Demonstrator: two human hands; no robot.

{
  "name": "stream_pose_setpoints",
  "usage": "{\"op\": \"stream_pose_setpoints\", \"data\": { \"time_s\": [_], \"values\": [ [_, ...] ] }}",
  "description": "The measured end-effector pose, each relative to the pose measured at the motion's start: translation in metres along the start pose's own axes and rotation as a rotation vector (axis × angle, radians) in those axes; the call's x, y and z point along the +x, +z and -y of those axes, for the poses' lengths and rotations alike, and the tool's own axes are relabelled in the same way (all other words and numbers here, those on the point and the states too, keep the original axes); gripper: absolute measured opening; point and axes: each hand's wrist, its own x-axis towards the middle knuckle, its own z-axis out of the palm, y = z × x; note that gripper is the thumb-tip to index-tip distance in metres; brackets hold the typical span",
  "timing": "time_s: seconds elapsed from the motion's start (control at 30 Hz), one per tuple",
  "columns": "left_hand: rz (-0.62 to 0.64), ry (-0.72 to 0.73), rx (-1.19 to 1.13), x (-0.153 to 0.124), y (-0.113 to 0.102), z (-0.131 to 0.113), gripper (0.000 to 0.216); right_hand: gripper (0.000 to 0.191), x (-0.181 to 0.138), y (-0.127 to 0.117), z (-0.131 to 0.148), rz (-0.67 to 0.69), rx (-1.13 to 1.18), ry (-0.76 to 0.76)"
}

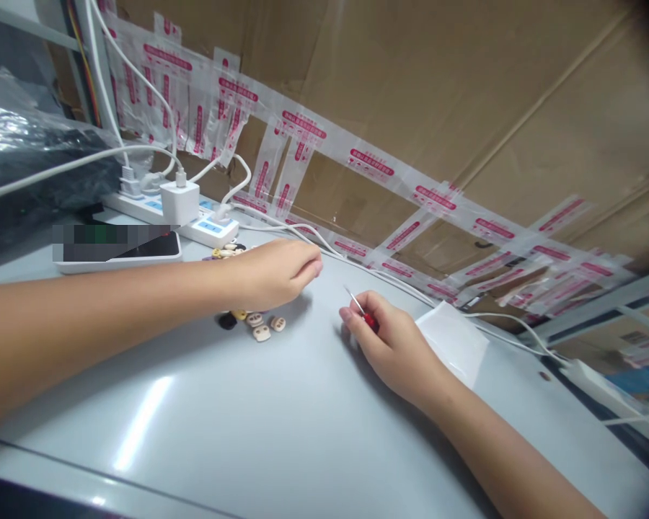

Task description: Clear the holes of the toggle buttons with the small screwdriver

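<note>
My right hand [392,342] is closed around a small screwdriver [369,320]. Its red handle sits between thumb and fingers, and the thin metal shaft points up and to the left. Farther left, my left hand [273,274] is curled with its fingers pressed together above the grey table; whatever they hold, if anything, is hidden. Small cream pieces with two holes [261,332], looking like cord locks, lie just below that hand. A black piece [227,321] and yellow ones are beside them, and more of the pile shows behind my left wrist, which partly covers it.
A white power strip [210,229] with a plugged-in charger [179,203] and cables stands at the back left. Near it lies a dark-screened device [146,247]. A white sheet or bag [457,346] rests behind my right wrist. Taped cardboard [378,209] walls the table's back.
</note>
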Motion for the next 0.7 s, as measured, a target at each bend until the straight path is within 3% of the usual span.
{"op": "stream_pose_setpoints", "data": {
  "time_s": [0.3,0.47,0.7],
  "values": [
    [0.087,0.050,0.004,-0.0029,0.0026,-0.0032,0.027,0.019,0.0037,-0.0009,-0.0090,-0.063,0.035,0.019],
    [0.123,-0.039,0.062,-0.0027,-0.0028,-0.0077,0.035,0.017,0.0036,0.0013,-0.0097,-0.026,0.076,0.000],
    [0.132,-0.057,0.074,-0.0028,-0.0054,-0.0048,0.025,0.021,0.0011,0.0009,-0.0051,-0.027,0.102,0.017]
  ]
}}
